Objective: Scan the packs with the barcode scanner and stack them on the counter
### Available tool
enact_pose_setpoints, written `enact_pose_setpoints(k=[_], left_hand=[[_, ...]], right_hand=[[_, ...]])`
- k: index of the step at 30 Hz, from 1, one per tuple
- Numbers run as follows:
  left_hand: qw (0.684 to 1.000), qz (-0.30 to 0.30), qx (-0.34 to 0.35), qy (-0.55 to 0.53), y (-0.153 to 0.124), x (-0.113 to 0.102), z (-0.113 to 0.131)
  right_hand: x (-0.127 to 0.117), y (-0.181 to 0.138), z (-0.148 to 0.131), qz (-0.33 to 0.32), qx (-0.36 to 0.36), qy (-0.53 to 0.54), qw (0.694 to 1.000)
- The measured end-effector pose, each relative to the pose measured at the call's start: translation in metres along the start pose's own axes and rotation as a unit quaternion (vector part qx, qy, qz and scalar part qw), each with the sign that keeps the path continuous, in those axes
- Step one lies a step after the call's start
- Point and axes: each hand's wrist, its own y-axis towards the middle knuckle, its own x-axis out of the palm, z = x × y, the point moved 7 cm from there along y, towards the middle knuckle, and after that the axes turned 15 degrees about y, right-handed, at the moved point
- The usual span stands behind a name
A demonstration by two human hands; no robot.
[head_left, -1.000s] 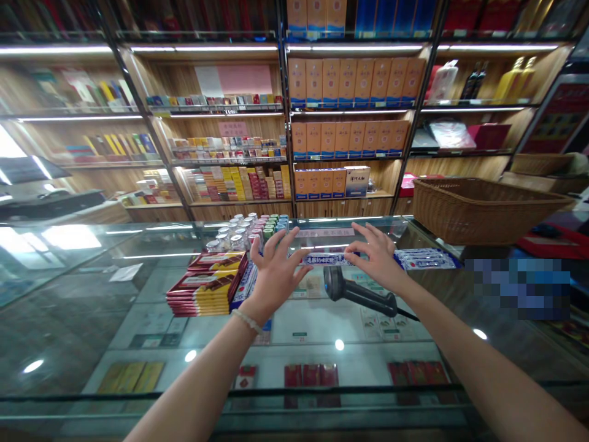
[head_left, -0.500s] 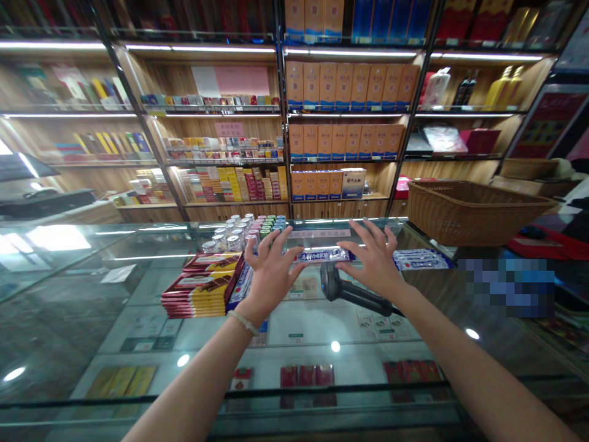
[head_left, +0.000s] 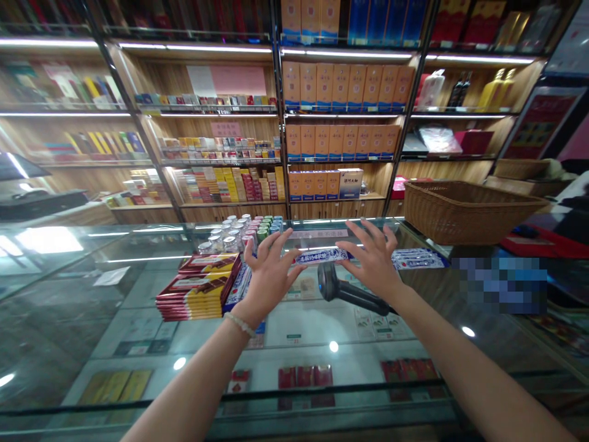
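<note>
A narrow blue-and-white snack packet (head_left: pixel 322 256) with printed writing spans the gap between my two hands, above the glass counter. At its left end, the thumb and fingertips of my left hand (head_left: pixel 269 270) pinch it, the other fingers raised. My right hand (head_left: pixel 372 258) grips the opposite end in the same way. Just below the packet, a black handheld barcode scanner (head_left: pixel 352 293) rests on the counter, its handle reaching under my right wrist. Similar packets (head_left: pixel 416 258) lie to the right of my right hand, and more blue-and-white packets (head_left: pixel 237 285) are partly hidden behind my left hand.
Stacked red-and-yellow chocolate wafer packs (head_left: pixel 197 291) lie left on the glass counter (head_left: pixel 151 245). Behind them stand clear-lidded jars (head_left: pixel 230 233) and small coloured packs (head_left: pixel 264 228). A wicker basket (head_left: pixel 460 215) sits at the right. Lit shelves with orange boxes (head_left: pixel 340 142) line the back.
The view has shifted slightly, so the surroundings sit a little further left. Both hands keep their grip on the packet, whose printed face shows more clearly.
</note>
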Motion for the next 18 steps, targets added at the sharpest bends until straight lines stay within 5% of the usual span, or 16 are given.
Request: enact_pose_setpoints(k=[6,12,18], left_hand=[[1.0,-0.005,-0.007,-0.008,0.0,0.002,0.0],[1.0,0.009,0.007,-0.003,-0.001,0.005,0.002],[0.998,0.057,0.007,0.024,-0.001,-0.003,0.0]], right_hand=[[-0.002,0.001,-0.007,0.013,-0.022,0.005,1.0],[0.0,0.004,-0.001,-0.061,0.075,0.033,0.995],[0.005,0.005,0.005,-0.066,0.126,0.098,0.985]])
